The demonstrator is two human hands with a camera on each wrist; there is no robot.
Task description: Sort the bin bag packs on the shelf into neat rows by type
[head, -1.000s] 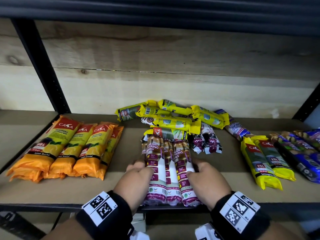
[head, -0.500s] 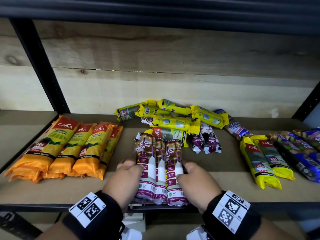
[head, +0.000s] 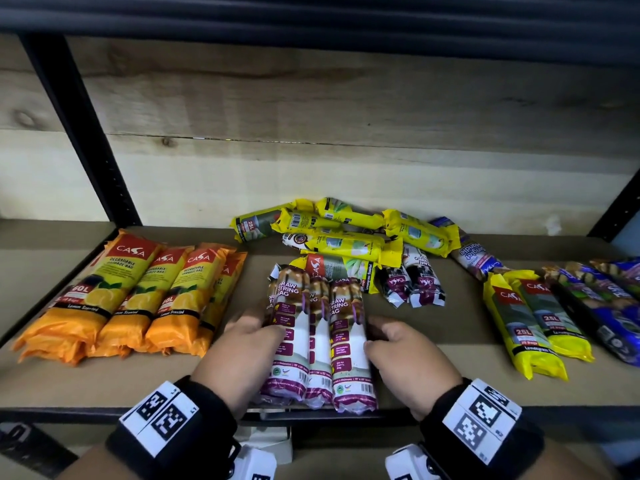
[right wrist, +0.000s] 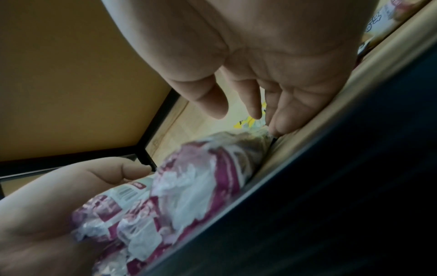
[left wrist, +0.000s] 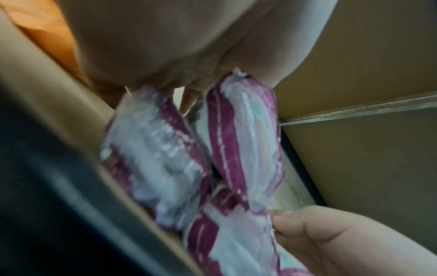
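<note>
Drawstring packs held between both hands at the shelf's front edge.
The left hand [head: 239, 355] and right hand [head: 408, 362] pressed against opposite sides of the purple-and-white drawstring packs [head: 318, 341], fingers loosely bent. The orange packs [head: 131, 299] lay left of them on the shelf [head: 450, 382], the yellow packs [head: 346, 233] behind.

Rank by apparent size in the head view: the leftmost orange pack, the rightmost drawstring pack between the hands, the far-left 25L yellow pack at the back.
1. Orange pack
2. Drawstring pack
3. Yellow pack, though it lies farther back, so nearness partly explains this.
</note>
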